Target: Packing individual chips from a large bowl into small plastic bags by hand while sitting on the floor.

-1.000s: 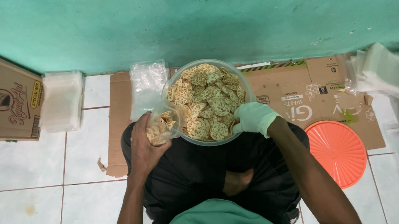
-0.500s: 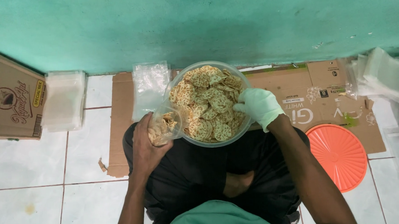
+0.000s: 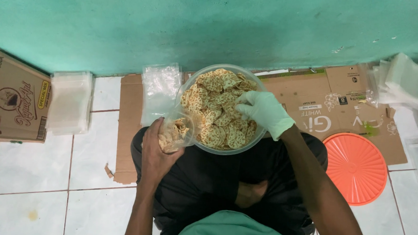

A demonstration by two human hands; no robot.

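Observation:
A clear round bowl (image 3: 206, 148) full of round yellow-green crackers (image 3: 217, 95) rests on my lap. My left hand (image 3: 155, 154) holds a small clear plastic bag (image 3: 177, 131) partly filled with crackers, right beside the bowl's left rim. My right hand (image 3: 266, 113), in a pale green glove, reaches into the bowl from the right, with its fingers down among the crackers. Whether it has crackers in its fingers is hidden.
Flattened brown cardboard (image 3: 314, 101) lies on the white tiled floor under the bowl. An orange round lid (image 3: 356, 167) lies at the right. Stacks of clear bags (image 3: 70, 102) and a loose bag (image 3: 160, 89) lie at the left, a brown carton (image 3: 9, 98) beyond. A teal wall (image 3: 203, 21) stands ahead.
My gloved right hand moved from the bowl's right rim further into the crackers. The left hand with the bag stayed beside the bowl.

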